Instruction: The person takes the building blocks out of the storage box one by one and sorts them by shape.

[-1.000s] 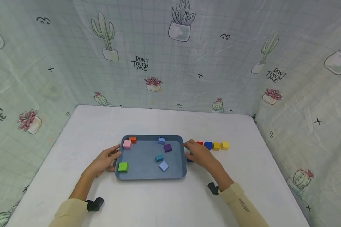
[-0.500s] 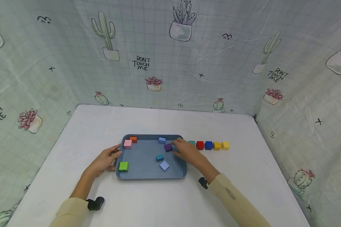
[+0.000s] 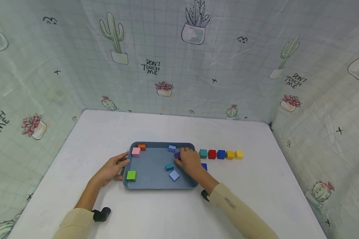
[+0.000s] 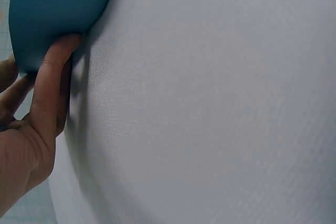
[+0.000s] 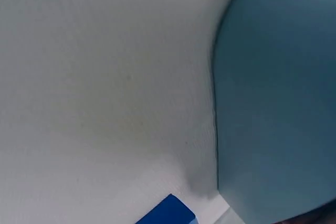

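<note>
In the head view, my left hand (image 3: pixel 111 170) grips the left edge of a blue-grey tray (image 3: pixel 152 187); the left wrist view shows a finger against the tray's wall (image 4: pixel 58 3). Over the tray's right part, my right hand (image 3: pixel 191 162) pinches a purple block (image 3: pixel 177 155), which its fingers partly hide. Around that block lie a small periwinkle block (image 3: pixel 172 148), a teal-blue block (image 3: pixel 169 167) and a light blue block (image 3: pixel 174 175). Orange (image 3: pixel 142 147), pink (image 3: pixel 136 152) and green (image 3: pixel 131 176) blocks sit along the tray's left side.
Right of the tray runs a row of teal (image 3: pixel 203 153), red (image 3: pixel 212 154), blue (image 3: pixel 221 154) and yellow (image 3: pixel 239 154) blocks. Another blue block (image 3: pixel 204 166) lies nearer, partly behind the right hand. The white table (image 3: pixel 155 212) meets a cactus-print cloth (image 3: pixel 167 39).
My right hand has moved left from beside the row of blocks, over the tray rim, and its fingers have come around the purple block. My left hand has stayed at the tray's edge.
</note>
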The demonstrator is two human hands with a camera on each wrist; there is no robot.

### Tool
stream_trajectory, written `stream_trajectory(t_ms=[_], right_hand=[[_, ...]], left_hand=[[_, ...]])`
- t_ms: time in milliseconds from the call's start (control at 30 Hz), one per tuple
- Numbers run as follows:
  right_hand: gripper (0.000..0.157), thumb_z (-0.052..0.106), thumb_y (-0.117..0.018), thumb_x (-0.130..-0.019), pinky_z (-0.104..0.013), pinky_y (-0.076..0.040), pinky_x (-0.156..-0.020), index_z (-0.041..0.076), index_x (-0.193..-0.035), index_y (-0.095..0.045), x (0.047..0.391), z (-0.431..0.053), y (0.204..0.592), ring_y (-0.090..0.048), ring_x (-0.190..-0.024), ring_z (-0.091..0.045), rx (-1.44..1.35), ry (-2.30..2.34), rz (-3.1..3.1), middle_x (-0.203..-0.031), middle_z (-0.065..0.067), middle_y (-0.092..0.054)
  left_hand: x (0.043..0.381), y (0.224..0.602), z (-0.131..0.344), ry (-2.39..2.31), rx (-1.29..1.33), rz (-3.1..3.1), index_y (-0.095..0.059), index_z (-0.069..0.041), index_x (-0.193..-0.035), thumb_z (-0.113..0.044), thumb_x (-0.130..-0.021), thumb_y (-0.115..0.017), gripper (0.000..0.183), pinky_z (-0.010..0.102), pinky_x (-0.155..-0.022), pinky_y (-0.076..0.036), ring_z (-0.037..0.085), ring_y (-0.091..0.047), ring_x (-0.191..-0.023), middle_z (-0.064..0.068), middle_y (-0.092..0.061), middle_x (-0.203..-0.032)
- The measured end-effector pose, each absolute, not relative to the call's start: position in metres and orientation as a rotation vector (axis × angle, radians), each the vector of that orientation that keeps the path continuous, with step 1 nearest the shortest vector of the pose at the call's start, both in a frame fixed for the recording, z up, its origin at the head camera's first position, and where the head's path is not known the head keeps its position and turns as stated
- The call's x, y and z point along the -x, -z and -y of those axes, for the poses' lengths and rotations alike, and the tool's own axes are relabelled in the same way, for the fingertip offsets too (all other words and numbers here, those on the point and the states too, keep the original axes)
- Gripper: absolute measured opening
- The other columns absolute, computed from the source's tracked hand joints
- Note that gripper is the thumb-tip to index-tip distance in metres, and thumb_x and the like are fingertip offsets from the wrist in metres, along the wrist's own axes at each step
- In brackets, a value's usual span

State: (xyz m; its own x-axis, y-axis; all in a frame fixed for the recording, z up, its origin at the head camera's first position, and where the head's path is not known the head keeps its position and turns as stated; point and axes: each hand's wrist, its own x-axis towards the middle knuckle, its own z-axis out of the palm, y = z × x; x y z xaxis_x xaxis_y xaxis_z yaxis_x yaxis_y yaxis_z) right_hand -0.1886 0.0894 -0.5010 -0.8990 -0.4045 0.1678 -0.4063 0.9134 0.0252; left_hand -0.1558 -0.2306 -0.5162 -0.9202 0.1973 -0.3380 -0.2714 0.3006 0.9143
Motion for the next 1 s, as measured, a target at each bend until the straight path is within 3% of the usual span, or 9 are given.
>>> stream_trajectory(t_ms=[233,633,1000], right_hand=[[0.037,0.036,-0.070,-0.084,-0.030,-0.051,-0.063,0.000,-0.094,-0.066,0.1865,-0.0849,0.5028,-0.059,-0.071,-0.021,-0.484,0.013,2.927,-0.083,-0.010,-0.064],[0.025,0.022,-0.072,-0.083,-0.029,-0.046,-0.058,0.002,-0.094,-0.064,0.1861,-0.0859,0.5004,-0.053,-0.066,-0.018,-0.481,-0.064,2.976,-0.078,-0.007,-0.057],[0.026,0.022,-0.072,-0.084,-0.028,-0.045,-0.059,0.002,-0.097,-0.064,0.1869,-0.0905,0.5046,-0.053,-0.067,-0.018,-0.538,-0.170,2.975,-0.080,-0.007,-0.060]], left_hand=[[0.1555,0.5168,0.2286,-1.647,0.068,-2.198,-0.019,-0.007,-0.150,-0.025,-0.099,-0.049,0.062,0.033,-0.061,-0.054,0.035,-0.042,-0.110,0.024,-0.031,-0.139],[0.1536,0.5166,0.2281,-1.650,0.068,-2.195,-0.020,-0.005,-0.150,-0.025,-0.099,-0.050,0.062,0.034,-0.061,-0.054,0.035,-0.042,-0.110,0.024,-0.031,-0.138],[0.1540,0.5176,0.2292,-1.660,0.072,-2.187,-0.020,-0.006,-0.150,-0.025,-0.099,-0.050,0.062,0.035,-0.064,-0.055,0.036,-0.039,-0.115,0.024,-0.030,-0.141]])
